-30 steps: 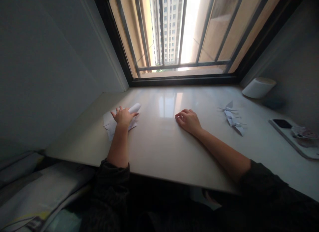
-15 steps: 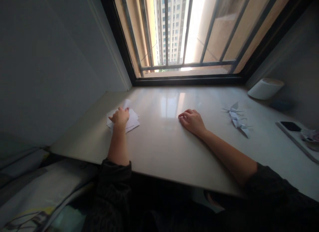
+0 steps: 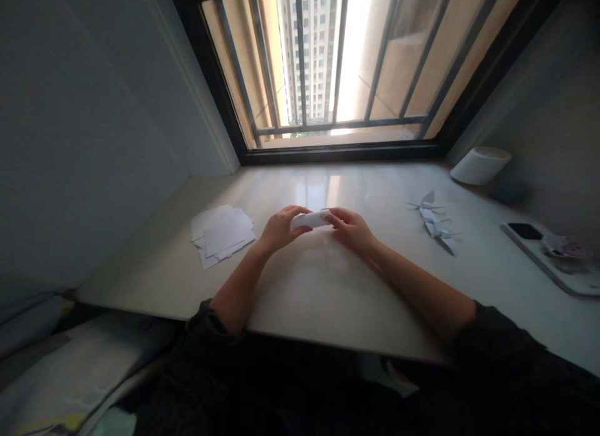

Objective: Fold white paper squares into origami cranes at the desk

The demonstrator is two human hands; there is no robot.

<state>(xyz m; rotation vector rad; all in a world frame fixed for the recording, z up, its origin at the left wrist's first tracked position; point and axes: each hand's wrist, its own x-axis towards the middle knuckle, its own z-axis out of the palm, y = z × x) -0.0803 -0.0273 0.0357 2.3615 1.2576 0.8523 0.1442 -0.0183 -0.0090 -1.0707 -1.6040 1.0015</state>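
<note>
Both hands met over the middle of the table (image 3: pixel 328 286), forearms angled inward from dark sleeves. The left hand (image 3: pixel 280 228) had its fingers curled around one end of a white sheet of paper (image 3: pixel 310 219), and the right hand (image 3: pixel 352 228) pinched the other end between thumb and fingertips, so the sheet hung curved just above the tabletop, clamped at both ends. How the sheet was bent or creased was hard to make out, since the fingers hid its edges. Half a second earlier the left hand had been resting on the stack of paper (image 3: pixel 221 233) at the left while the right lay flat and empty; the stack now lay uncovered, well apart from both hands. Folded paper cranes (image 3: pixel 435 220) sat to the right.
</note>
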